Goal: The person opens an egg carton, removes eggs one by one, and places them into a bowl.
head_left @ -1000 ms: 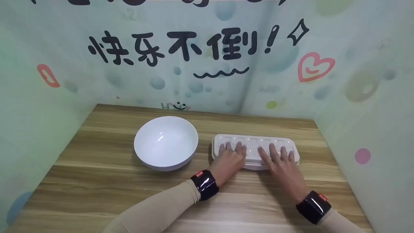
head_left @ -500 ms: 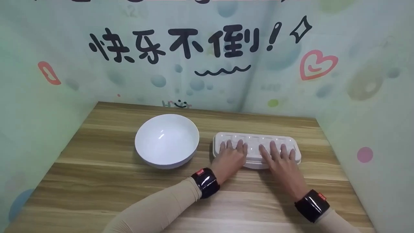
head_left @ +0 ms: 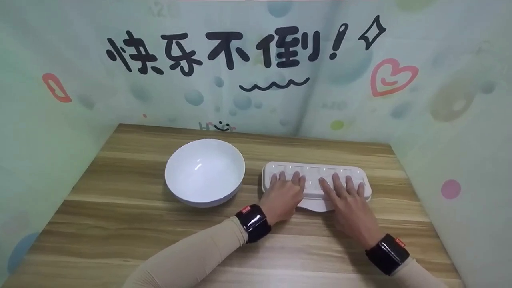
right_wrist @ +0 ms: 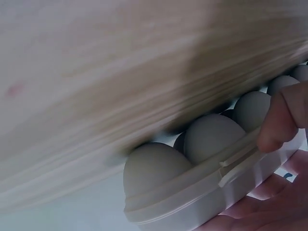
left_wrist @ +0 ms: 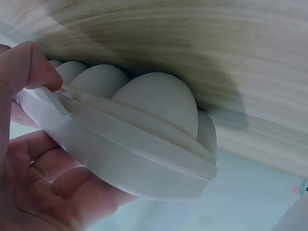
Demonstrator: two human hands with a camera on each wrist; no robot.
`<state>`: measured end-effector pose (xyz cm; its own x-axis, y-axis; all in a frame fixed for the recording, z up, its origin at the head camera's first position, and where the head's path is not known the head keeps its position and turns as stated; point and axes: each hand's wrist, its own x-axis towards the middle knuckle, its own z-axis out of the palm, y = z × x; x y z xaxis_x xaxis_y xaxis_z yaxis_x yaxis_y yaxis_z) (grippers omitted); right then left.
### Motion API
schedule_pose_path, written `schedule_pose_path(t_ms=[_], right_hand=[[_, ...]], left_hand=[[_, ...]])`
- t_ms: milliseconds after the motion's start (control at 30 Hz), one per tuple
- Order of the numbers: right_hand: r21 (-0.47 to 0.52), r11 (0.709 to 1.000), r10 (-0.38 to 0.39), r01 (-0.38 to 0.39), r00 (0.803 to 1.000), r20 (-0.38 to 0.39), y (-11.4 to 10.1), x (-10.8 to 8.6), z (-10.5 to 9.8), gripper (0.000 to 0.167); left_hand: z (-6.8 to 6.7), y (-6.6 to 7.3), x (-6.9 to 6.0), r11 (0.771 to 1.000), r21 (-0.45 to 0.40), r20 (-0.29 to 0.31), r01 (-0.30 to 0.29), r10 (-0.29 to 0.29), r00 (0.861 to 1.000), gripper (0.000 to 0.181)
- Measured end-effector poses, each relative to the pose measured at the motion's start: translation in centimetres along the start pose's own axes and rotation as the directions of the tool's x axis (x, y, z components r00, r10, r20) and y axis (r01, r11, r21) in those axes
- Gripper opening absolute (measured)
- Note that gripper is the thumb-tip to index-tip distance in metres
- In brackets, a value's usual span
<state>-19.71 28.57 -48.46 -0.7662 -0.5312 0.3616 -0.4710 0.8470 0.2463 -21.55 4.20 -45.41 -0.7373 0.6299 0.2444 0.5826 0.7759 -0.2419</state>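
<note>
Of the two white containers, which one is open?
The round bowl on the left: its bare inside shows. The long box to its right is covered by its lid.

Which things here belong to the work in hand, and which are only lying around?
Work in hand:
white case
left hand, on it
right hand, on it

Seemingly just around:
white bowl, untouched; its role is unclear
printed backdrop

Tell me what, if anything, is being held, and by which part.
The white lidded box, by its near long side: left hand and right hand each have fingers over the lid and thumb against the front.
</note>
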Motion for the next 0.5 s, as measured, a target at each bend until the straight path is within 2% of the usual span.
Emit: schedule_pose_path(t_ms=[200,367,433,500], right_hand=[[-0.016,1.000,-0.002,0.001,1.000,-0.030,-0.3,0.0,0.1,0.086],[0.006,1.000,-0.003,0.003,0.997,-0.082,0.0,0.2,0.1,0.073],[0.024,1.000,0.001,0.001,0.996,-0.090,0.2,0.4,-0.1,0.067],[0.046,0.999,0.008,-0.004,0.996,-0.086,0.4,0.6,-0.3,0.063]], left_hand=[[0.3,-0.1,-0.3,1.000,-0.031,-0.007,-0.005,0.005,1.000,0.071],[0.4,-0.9,-0.9,0.999,-0.036,-0.031,-0.038,0.037,0.999,0.074],[0.4,-1.4,-1.3,0.995,-0.086,-0.042,-0.041,0.038,0.998,0.077],[0.4,-1.9,-1.8,0.984,-0.176,-0.067,-0.029,0.017,0.998,0.080]])
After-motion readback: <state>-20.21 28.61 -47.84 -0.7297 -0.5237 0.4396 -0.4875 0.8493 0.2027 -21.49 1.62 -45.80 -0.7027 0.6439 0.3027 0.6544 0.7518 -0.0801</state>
